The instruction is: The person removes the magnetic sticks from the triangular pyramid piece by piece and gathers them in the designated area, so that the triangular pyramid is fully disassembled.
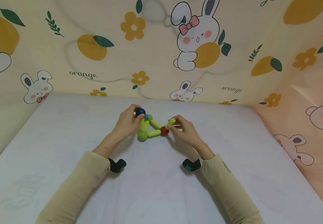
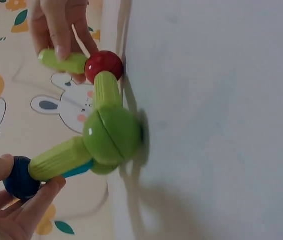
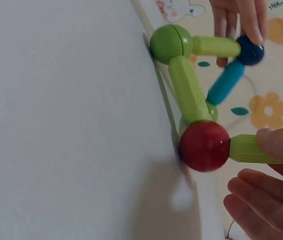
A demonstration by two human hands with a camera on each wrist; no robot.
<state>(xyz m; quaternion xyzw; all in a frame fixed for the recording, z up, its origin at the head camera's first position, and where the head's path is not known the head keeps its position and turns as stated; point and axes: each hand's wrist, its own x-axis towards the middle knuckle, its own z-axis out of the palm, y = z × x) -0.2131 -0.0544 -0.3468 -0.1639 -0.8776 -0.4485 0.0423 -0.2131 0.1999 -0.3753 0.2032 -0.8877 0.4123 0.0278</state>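
A toy frame of balls and rods stands on the white table. Its base is a triangle of light green rods (image 1: 154, 133) joining a green ball (image 1: 142, 136), a second green ball (image 1: 150, 117) and a red ball (image 1: 164, 131). Another green rod (image 3: 214, 46) and a blue rod (image 3: 226, 82) slope up to meet at a dark blue ball (image 2: 22, 177). My left hand (image 1: 126, 123) grips that blue ball between thumb and fingers. At the red corner, my right hand (image 1: 186, 130) pinches a raised green rod (image 3: 249, 148) whose lower end touches the red ball.
The white tabletop (image 1: 156, 186) spreads around the toy. Behind it rises a cream cloth backdrop (image 1: 156, 62) printed with rabbits and oranges, which continues along the right side. Dark wrist cameras (image 1: 118, 165) sit at both sleeve cuffs.
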